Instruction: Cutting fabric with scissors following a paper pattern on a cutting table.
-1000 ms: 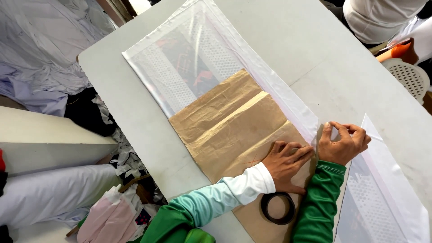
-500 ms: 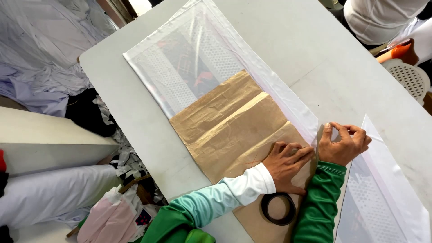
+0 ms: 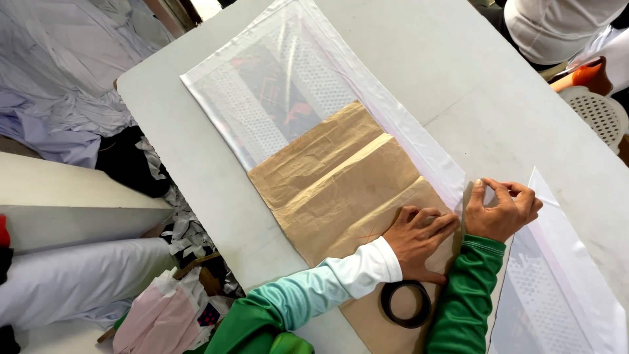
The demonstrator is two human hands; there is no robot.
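- Left hand [image 3: 419, 239] flat, fingers spread, pressing brown paper pattern [image 3: 347, 190] onto white fabric strip [image 3: 419, 141].
- Right hand [image 3: 501, 210] just beside, at 3 o'clock, pinching fabric edge.
- Strip's long axis running 11 to 5 o'clock.
- Tape roll [image 3: 406, 305] at 6 o'clock of left hand.

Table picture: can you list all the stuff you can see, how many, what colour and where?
table: one, pale grey, under everything
fabric strip: one, white and partly see-through with dotted panels, lying slantwise across the table
brown paper: one creased sheet, tan, on the middle of the strip
tape ring: one, black, on the paper near the wrists
cloth piles: several, white and lilac, off the table at left
plastic stool: one, white with holes, top right beside an orange thing
another person: one, in white, top right corner
left hand: one, white-and-mint sleeve, flat on the paper
right hand: one, green sleeve, fingers pinching the strip's edge
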